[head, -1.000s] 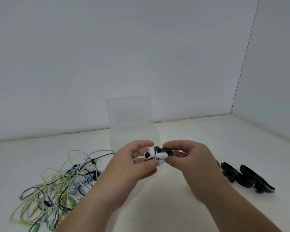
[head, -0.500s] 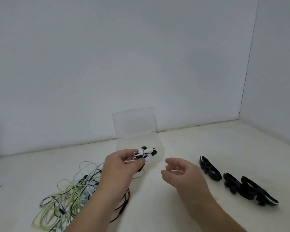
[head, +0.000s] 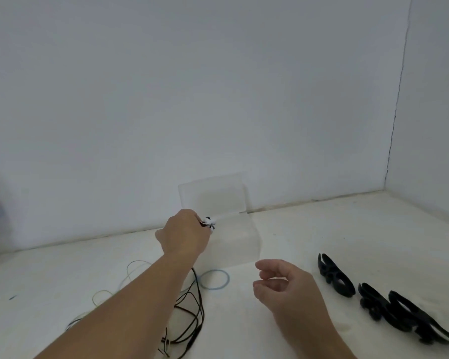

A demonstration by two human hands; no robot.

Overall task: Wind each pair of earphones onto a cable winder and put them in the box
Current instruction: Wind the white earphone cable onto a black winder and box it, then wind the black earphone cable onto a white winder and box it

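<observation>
Now: wound earphones (head: 208, 222), pinched in left hand's (head: 184, 234) fingers, carried from over the surface to the open box's (head: 240, 243) left rim, not yet released. Right hand (head: 288, 287): let go moments ago, fingers loosely curled, empty. Spare winders (head: 335, 275) at right; loose cables (head: 198, 301) await winding.

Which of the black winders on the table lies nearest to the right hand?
The leftmost winder, lying alone beside the right hand; the other two winders lie together, farther right.
</observation>
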